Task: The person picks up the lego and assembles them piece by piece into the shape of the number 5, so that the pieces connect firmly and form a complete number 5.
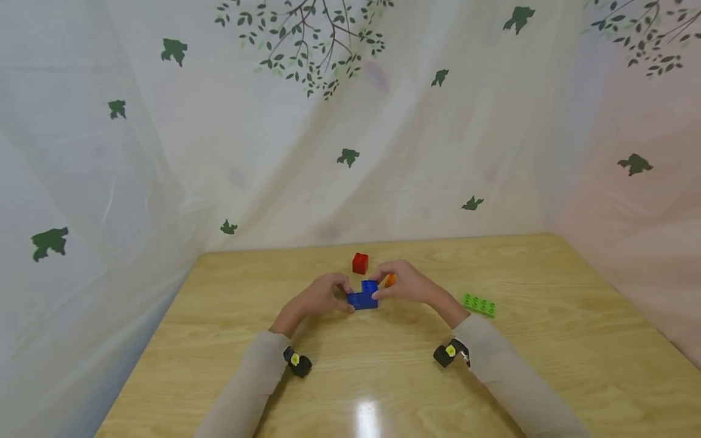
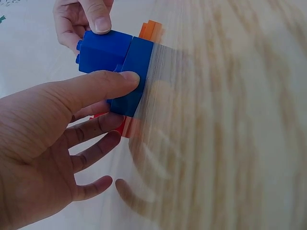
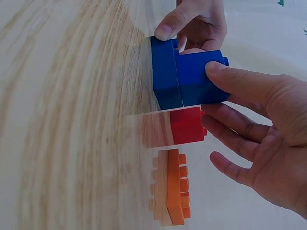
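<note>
I am seeing both hands working at the centre of the head view, low over the counter (image 1: 328, 395). The left hand (image 1: 322, 295) is pinching the lower blue block (image 1: 361, 301), its grip clamped with the thumb pressing the near face. The right hand (image 1: 409, 283) is holding the upper blue block (image 1: 369, 286), its grip clamped too, thumb on the near side. That upper block is sitting on the right end of the longer lower one; from the right wrist I am making out a thin seam between them. Whether the pair is touching the wood, I cannot tell.

Just above the pair in the head view, the red block (image 1: 359, 263) is resting. The orange block (image 1: 390, 280) is hiding partly behind the right hand there, but it is showing whole at the bottom of the right wrist view. The green block (image 1: 479, 305) is lying right of centre, beside the right forearm.
</note>
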### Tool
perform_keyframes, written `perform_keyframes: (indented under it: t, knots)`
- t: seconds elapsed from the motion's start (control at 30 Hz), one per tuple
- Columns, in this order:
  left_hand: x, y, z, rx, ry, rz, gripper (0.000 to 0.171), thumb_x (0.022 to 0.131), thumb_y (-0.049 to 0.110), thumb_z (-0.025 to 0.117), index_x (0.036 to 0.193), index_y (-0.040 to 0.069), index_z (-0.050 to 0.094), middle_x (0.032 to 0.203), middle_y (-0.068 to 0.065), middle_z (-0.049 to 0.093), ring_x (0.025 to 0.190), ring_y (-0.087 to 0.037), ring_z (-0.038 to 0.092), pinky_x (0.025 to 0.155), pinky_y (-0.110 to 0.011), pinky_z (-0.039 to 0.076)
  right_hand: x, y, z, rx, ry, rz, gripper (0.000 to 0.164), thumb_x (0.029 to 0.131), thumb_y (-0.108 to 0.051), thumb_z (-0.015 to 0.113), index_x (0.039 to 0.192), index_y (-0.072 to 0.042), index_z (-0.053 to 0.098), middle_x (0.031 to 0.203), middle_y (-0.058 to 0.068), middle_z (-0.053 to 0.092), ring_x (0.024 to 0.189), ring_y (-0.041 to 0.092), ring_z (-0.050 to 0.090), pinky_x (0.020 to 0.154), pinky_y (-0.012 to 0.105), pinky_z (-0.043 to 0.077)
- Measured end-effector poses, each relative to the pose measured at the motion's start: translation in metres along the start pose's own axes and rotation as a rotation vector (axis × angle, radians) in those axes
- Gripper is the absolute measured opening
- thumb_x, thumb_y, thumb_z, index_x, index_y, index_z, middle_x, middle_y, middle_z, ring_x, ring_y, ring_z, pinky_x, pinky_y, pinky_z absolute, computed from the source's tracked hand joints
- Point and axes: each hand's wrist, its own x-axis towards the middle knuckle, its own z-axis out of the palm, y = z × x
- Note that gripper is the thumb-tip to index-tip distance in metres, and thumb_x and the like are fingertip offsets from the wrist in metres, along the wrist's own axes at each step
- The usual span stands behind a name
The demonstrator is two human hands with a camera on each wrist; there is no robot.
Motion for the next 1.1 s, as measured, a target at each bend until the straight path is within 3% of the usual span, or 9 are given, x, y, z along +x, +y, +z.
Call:
perform_keyframes:
  t: [0.3,0.57,0.87,1.1]
  knots:
    - [0.0007,-0.0048,0.0004,-0.012,-0.018,0.011,0.027,0.078,0.012,0.088,0.094,0.007,0.068,0.096,-0.003,0.068,0.091,-0.014,0.056,0.09,-0.035,0.048,0.0024,0.0083,0.0021,0.006,-0.017,0.035,0.029,0.085,-0.017,0.084,0.11,-0.006,0.077,0.106,0.006,0.077,0.103,0.023,0.07,0.096,0.05,0.054]
    - [0.0034,0.0027,-0.0065,-0.015,0.011,-0.013,0.026,0.078,0.011,0.087,0.095,0.007,0.068,0.097,-0.004,0.068,0.093,-0.018,0.057,0.091,-0.038,0.048,0.0065,0.0041,-0.0045,0.021,0.013,0.03,0.028,0.084,-0.016,0.084,0.11,-0.005,0.077,0.107,0.009,0.078,0.104,0.029,0.07,0.096,0.052,0.054]
    - [0.0016,0.0035,-0.0011,-0.01,-0.018,0.012,0.026,0.078,0.011,0.087,0.096,0.005,0.068,0.098,-0.004,0.069,0.093,-0.016,0.058,0.091,-0.037,0.049,0.0008,0.0041,0.0003,-0.04,0.018,0.01,0.027,0.084,-0.016,0.084,0.107,-0.004,0.077,0.102,0.007,0.078,0.1,0.027,0.07,0.091,0.047,0.055]
    - [0.0025,0.0014,-0.0034,0.003,-0.002,-0.003,0.026,0.079,0.01,0.087,0.095,0.006,0.068,0.097,-0.004,0.068,0.092,-0.016,0.057,0.09,-0.036,0.049,0.004,0.001,0.0012,-0.016,0.03,0.003,0.028,0.083,-0.013,0.084,0.108,-0.003,0.077,0.102,0.009,0.077,0.101,0.028,0.07,0.094,0.052,0.053]
